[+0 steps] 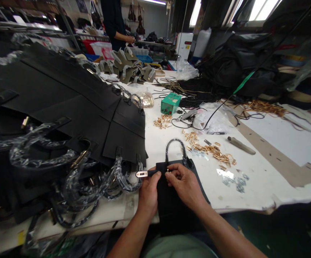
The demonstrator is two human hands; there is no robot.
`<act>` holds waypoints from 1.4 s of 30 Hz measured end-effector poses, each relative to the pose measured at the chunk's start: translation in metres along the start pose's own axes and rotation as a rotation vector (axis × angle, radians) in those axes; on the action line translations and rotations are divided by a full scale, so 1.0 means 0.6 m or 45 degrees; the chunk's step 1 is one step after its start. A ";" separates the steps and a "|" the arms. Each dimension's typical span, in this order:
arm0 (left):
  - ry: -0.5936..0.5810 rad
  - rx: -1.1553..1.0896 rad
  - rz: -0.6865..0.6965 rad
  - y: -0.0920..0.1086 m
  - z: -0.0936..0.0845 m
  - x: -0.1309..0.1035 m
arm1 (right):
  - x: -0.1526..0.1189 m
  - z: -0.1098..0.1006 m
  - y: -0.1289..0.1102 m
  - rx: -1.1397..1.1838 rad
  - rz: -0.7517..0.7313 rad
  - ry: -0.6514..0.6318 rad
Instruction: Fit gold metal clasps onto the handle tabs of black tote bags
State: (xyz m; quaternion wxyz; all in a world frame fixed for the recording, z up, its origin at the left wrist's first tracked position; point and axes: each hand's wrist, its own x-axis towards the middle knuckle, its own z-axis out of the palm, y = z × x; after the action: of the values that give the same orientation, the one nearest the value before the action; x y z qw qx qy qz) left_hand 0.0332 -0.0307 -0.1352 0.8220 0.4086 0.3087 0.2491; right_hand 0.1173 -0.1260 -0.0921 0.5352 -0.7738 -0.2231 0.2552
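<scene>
A black handbag panel (pixel 181 204) with a plastic-wrapped loop handle (pixel 176 140) lies over the table's front edge before me. My left hand (pixel 149 188) pinches a black strap at the panel's left side; a gold metal plate (pixel 142 174) with a dark slot sits on the strap's end. With closed fingertips, my right hand (pixel 183 182) grips a small shiny metal piece at the panel's upper part. Its exact kind is mostly hidden by the fingers.
Black bag panels (pixel 88 107) with wrapped handles pile up on the left. Gold fittings (pixel 220 154), clear plastic bits (pixel 236 179), a grey-handled tool (pixel 241 145) and a green box (pixel 171 103) lie on the white table (pixel 198 186). A person (pixel 114 25) stands behind olive bag pieces (pixel 128 66).
</scene>
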 end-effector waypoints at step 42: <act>-0.021 0.204 0.189 -0.023 0.000 0.004 | 0.010 -0.014 -0.010 -0.407 -0.064 0.014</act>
State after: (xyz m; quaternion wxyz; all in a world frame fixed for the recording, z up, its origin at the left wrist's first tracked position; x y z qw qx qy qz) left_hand 0.0368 -0.0365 -0.1470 0.7685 0.4969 0.2895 0.2805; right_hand 0.1269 -0.1261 -0.0851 0.4127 -0.8446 -0.2771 0.1990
